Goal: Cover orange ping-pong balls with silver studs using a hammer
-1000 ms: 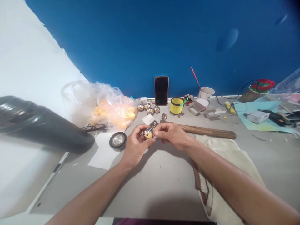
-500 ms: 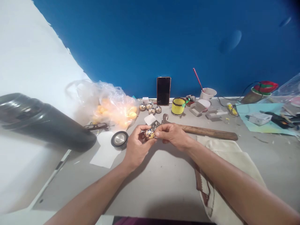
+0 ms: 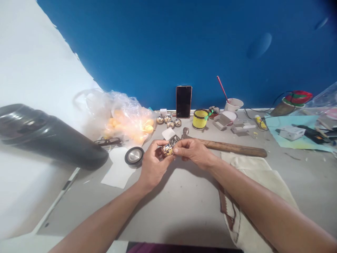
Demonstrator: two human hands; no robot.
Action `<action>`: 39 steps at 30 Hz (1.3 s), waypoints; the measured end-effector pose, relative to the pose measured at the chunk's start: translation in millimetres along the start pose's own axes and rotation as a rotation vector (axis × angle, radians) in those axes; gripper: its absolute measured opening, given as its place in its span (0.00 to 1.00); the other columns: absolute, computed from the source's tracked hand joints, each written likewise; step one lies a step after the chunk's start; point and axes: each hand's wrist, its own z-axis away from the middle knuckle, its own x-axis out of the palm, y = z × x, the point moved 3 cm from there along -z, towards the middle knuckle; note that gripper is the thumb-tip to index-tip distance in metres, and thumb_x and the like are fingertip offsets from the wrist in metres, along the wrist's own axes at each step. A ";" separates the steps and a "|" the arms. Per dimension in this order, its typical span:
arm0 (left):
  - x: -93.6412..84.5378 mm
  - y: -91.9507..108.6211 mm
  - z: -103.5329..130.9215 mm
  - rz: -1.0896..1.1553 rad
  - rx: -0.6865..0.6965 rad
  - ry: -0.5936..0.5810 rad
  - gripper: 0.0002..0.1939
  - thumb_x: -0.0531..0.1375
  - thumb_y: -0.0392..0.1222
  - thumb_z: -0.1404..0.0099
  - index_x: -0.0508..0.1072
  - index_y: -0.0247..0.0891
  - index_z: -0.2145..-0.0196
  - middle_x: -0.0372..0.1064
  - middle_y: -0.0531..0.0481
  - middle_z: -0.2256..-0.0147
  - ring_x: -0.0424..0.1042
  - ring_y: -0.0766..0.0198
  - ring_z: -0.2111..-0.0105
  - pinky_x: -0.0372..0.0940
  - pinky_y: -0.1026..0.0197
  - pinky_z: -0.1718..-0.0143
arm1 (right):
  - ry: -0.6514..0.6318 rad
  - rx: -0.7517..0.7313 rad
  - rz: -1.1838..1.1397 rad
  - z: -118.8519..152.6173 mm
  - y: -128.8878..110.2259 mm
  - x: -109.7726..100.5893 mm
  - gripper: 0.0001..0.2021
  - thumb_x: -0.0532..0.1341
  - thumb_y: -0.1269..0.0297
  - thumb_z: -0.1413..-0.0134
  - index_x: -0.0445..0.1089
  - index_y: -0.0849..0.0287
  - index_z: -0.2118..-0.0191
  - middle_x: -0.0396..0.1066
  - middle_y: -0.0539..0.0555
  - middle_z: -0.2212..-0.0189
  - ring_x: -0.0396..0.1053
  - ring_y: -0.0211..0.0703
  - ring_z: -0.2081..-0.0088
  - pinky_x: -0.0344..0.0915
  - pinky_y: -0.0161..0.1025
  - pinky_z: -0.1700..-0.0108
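My left hand (image 3: 154, 163) grips a small yellow ball (image 3: 167, 150) partly covered with shiny silver pieces, its fingers around the left side. The thumb and fingertips of my right hand (image 3: 192, 151) are pinched together at the ball's right side; anything small between them is hidden. Just behind the ball lies a small open box (image 3: 174, 140) of shiny pieces, with its white lid (image 3: 168, 133) beside it. Several finished-looking silver balls (image 3: 170, 124) are grouped farther back, left of the upright phone (image 3: 183, 102).
A hammer (image 3: 231, 147) lies behind my right hand, a beige cloth (image 3: 263, 186) under my right forearm. On the left are a round black lid (image 3: 134, 156), a dark bottle (image 3: 52, 137) and a plastic bag of orange balls (image 3: 126, 121). A yellow cup (image 3: 200, 120) stands behind.
The ball in my left hand has turned slightly and shows more of its silver pieces. Both hands have stayed nearly in place.
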 end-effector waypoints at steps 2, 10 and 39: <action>0.1 0.2 0.0 0.010 -0.005 -0.003 0.21 0.72 0.41 0.46 0.71 0.39 0.56 0.72 0.54 0.69 0.73 0.64 0.69 0.68 0.63 0.68 | -0.001 -0.005 0.003 0.3 -0.1 0.2 0.19 0.76 0.48 0.60 0.77 0.61 0.72 0.74 0.52 0.74 0.63 0.34 0.74 0.58 0.34 0.72; 1.4 1.6 0.9 0.010 0.002 0.004 0.20 0.71 0.40 0.46 0.71 0.39 0.56 0.72 0.53 0.68 0.73 0.64 0.69 0.68 0.62 0.66 | 0.002 -0.018 -0.020 -0.6 0.9 0.8 0.20 0.75 0.48 0.60 0.76 0.60 0.72 0.72 0.50 0.75 0.62 0.33 0.75 0.58 0.34 0.73; -2.9 0.4 1.9 -0.201 0.306 0.084 0.15 0.69 0.41 0.41 0.73 0.40 0.57 0.70 0.49 0.61 0.71 0.63 0.66 0.69 0.60 0.64 | 0.026 -0.043 0.110 0.9 -3.8 3.1 0.18 0.72 0.48 0.58 0.74 0.60 0.73 0.67 0.48 0.79 0.58 0.33 0.76 0.55 0.34 0.74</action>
